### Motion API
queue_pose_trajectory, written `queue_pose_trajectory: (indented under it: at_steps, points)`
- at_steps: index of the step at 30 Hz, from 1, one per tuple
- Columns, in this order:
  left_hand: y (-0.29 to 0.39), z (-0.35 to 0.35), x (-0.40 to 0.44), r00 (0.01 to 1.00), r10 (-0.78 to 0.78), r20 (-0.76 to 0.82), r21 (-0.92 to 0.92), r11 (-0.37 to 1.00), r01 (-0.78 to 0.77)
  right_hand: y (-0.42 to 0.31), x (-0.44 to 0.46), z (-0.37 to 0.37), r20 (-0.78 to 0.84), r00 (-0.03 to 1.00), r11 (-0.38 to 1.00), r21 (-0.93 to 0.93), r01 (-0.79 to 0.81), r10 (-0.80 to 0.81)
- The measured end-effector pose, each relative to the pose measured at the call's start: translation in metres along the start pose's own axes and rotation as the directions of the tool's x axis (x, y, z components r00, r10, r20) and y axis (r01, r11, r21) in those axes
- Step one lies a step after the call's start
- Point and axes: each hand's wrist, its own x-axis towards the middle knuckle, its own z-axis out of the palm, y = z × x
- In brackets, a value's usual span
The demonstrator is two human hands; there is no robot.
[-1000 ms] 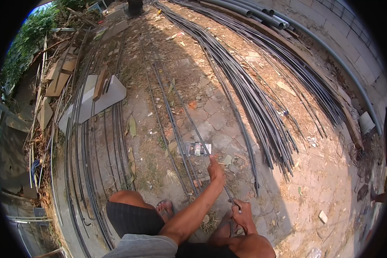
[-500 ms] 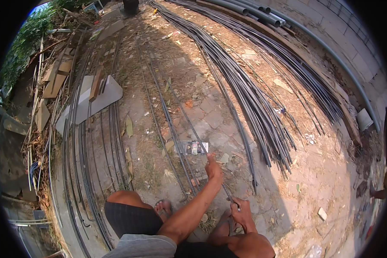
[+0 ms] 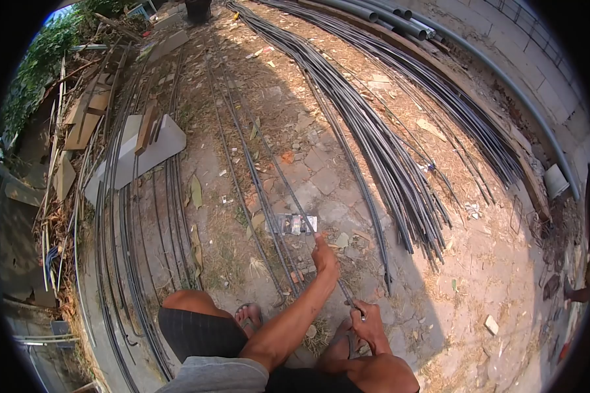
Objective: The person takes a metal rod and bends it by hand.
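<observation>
A long thin steel rod (image 3: 287, 185) runs from the ground ahead back toward my feet. My left hand (image 3: 326, 255), arm stretched forward, is closed around it. Nearer my right knee, my right hand (image 3: 367, 319) is closed on the rod close to its near end. The fingers hide part of the rod at both grips. Just left of it, more rods (image 3: 259, 185) lie on the ground. A flat printed wrapper (image 3: 295, 224) lies beneath the rod, ahead of my left hand.
A thick bundle of rods (image 3: 373, 141) stretches along the right, with another bundle (image 3: 465, 111) beyond it. Grey pipes (image 3: 373, 13) lie at the back right. More rods (image 3: 121, 229) and a pale board (image 3: 170, 141) are on the left.
Almost nothing differs. Both hands keep their grip on the rod, with only a very slight shift of the left hand.
</observation>
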Motion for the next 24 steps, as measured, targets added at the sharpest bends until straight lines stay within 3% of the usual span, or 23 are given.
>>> queue_pose_trajectory:
  at_steps: [5, 8, 11, 24]
  points:
    - [0.000, 0.002, 0.000, 1.000, -0.005, -0.026, -0.023, 1.000, 0.004, -0.003, 0.000, -0.002, 0.022, 1.000, 1.000, -0.020, -0.022, 0.022]
    - [0.002, 0.002, 0.000, 0.998, -0.046, -0.042, -0.004, 0.999, 0.046, 0.007, 0.001, 0.002, -0.008, 0.997, 0.997, -0.005, 0.073, -0.073]
    - [-0.002, -0.001, 0.005, 0.999, -0.043, 0.020, -0.026, 0.999, 0.043, 0.006, -0.001, 0.000, -0.017, 0.998, 0.997, -0.040, 0.063, -0.064]
    - [0.006, -0.002, -0.012, 0.998, -0.064, -0.018, 0.063, 0.996, 0.065, 0.007, -0.005, 0.008, -0.063, 0.995, 0.996, -0.060, 0.069, -0.073]
